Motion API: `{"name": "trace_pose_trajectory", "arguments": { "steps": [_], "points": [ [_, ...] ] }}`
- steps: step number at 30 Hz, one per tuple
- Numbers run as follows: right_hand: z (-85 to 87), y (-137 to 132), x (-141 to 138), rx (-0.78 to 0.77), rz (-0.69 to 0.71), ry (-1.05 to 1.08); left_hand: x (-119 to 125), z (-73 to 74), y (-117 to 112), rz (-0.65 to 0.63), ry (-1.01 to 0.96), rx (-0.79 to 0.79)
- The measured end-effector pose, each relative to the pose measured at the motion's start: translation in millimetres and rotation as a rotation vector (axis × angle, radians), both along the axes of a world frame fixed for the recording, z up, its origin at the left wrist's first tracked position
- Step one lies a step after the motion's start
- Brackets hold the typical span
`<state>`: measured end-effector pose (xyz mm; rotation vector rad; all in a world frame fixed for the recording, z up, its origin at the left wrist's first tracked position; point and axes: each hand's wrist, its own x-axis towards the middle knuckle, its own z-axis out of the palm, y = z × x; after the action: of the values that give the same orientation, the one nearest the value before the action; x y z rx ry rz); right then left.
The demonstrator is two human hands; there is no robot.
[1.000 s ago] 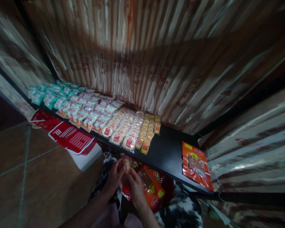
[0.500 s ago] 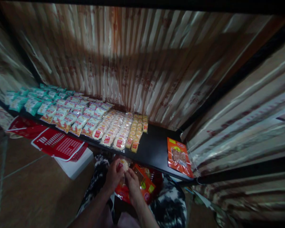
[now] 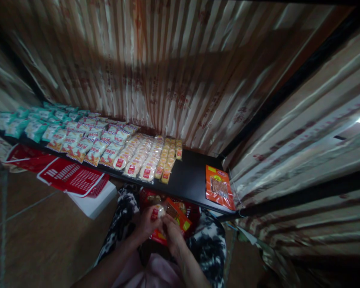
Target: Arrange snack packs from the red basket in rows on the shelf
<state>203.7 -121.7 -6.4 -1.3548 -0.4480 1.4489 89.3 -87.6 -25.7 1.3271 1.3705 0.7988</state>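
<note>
Between my knees, my left hand [image 3: 149, 221] is closed round a small clear packet of round white rice crackers [image 3: 159, 211] with a red label. My right hand [image 3: 171, 227] meets it from the other side, its fingers pinched at the packet's right edge. Under both hands is a red basket [image 3: 195, 214], partly hidden by them. An orange snack bag [image 3: 183, 219] lies in it beside my right hand. Similar rice cracker packs [image 3: 146, 171] stand in rows on the black shelf [image 3: 187, 182] just beyond.
Teal snack bags [image 3: 36, 130], white-and-orange bags [image 3: 93, 154] and yellow packs [image 3: 167, 172] line the shelf's left side. Another orange bag [image 3: 218, 187] lies at its right end. Red baskets [image 3: 75, 178] and a white box [image 3: 93, 202] stand at the left, below the shelf edge.
My head view has shifted, so the shelf sits a little higher and further left. My hands still hold the cracker packet together, which has turned slightly.
</note>
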Motion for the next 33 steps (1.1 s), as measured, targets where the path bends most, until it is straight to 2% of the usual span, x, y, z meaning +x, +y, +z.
{"name": "trace_pose_trajectory", "arguments": {
  "steps": [4,9,12,17,21,28,33],
  "points": [
    [3.0,-2.9,1.0,-0.103,-0.065,0.121,1.6,-0.1,-2.7,0.012,-0.011,-0.020],
    [9.3,6.2,-2.5,-0.097,-0.076,0.116,2.3,8.1,-1.8,0.036,0.011,0.060],
    [19.9,19.0,-9.8,-0.073,-0.064,0.099,-2.6,17.8,2.8,0.072,0.025,0.144],
    [43.3,45.3,-32.3,-0.005,0.118,0.088,-20.0,29.6,18.3,0.156,0.084,0.306],
    [52.2,69.1,-55.2,0.082,0.222,0.028,-41.4,33.9,33.7,0.241,0.131,0.403],
    [43.8,105.7,-83.5,0.318,0.374,-0.307,-80.3,36.0,53.5,0.267,0.277,0.467],
    [30.5,113.4,-100.4,0.336,0.447,-0.320,-99.4,25.1,55.2,0.315,0.340,0.490]
  ]
}}
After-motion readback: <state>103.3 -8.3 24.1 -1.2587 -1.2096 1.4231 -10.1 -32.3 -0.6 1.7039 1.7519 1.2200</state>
